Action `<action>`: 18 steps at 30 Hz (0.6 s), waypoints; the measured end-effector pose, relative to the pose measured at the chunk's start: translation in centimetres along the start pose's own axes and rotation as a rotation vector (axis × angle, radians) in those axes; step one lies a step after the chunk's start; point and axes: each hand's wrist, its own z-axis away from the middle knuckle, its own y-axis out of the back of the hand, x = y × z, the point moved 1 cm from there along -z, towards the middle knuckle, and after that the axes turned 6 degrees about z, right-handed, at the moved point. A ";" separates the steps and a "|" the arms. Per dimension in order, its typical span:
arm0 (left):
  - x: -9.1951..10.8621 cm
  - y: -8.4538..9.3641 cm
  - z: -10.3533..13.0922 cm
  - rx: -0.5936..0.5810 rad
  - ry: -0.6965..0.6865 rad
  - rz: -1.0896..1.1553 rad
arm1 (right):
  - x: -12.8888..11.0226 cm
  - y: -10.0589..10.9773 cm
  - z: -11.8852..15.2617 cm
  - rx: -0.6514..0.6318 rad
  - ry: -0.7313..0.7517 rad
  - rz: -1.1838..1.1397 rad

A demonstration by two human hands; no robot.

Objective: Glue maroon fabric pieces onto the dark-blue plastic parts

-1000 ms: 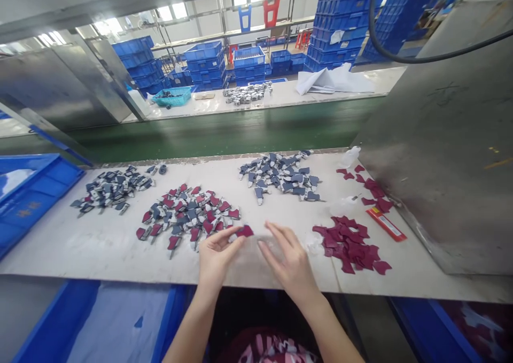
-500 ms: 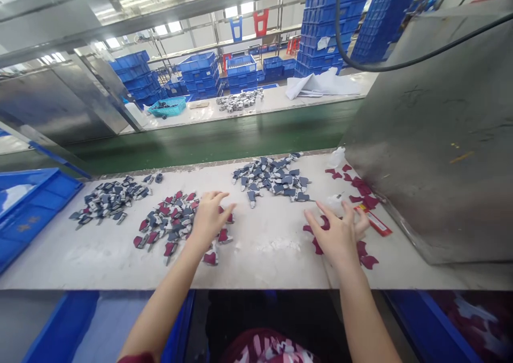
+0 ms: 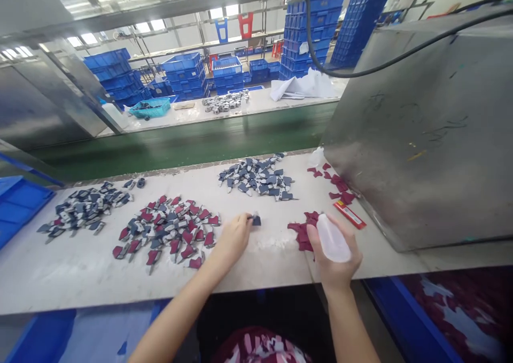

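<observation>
My left hand (image 3: 233,239) pinches a small dark blue and light grey part (image 3: 255,221) just above the table. My right hand (image 3: 345,261) is wrapped round a translucent white squeeze bottle (image 3: 333,240), its narrow end pointing away from me. Beneath and left of the bottle lies a heap of maroon cut pieces (image 3: 303,234), partly hidden by the hand. Left of my left hand spreads a pile of parts with maroon and dark blue faces (image 3: 176,229). Farther back sits a pile of dark blue and grey parts (image 3: 256,176).
Another pile of dark blue parts (image 3: 86,208) lies at the left, near a blue crate (image 3: 20,205). On the right are more maroon pieces (image 3: 340,186), a red packet (image 3: 350,214) and a metal housing (image 3: 420,138). A green belt (image 3: 192,144) runs behind the table.
My left hand has moved right from the maroon-faced pile and now holds a dark blue part. The right hand, open before, has closed round the white bottle. The view has shifted right.
</observation>
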 end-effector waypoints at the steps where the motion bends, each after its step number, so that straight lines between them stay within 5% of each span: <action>1: 0.3 -0.6 1.0 0.008 -0.007 0.069 | -0.1 -0.2 0.7 -0.029 -0.073 -0.062; 7: 0.4 -3.0 3.9 0.017 0.068 0.395 | -1.1 -1.6 3.5 -0.139 -0.396 -0.279; 18: -1.0 -4.4 4.5 0.137 0.105 0.554 | -0.1 -2.8 5.7 -0.147 -0.107 -0.065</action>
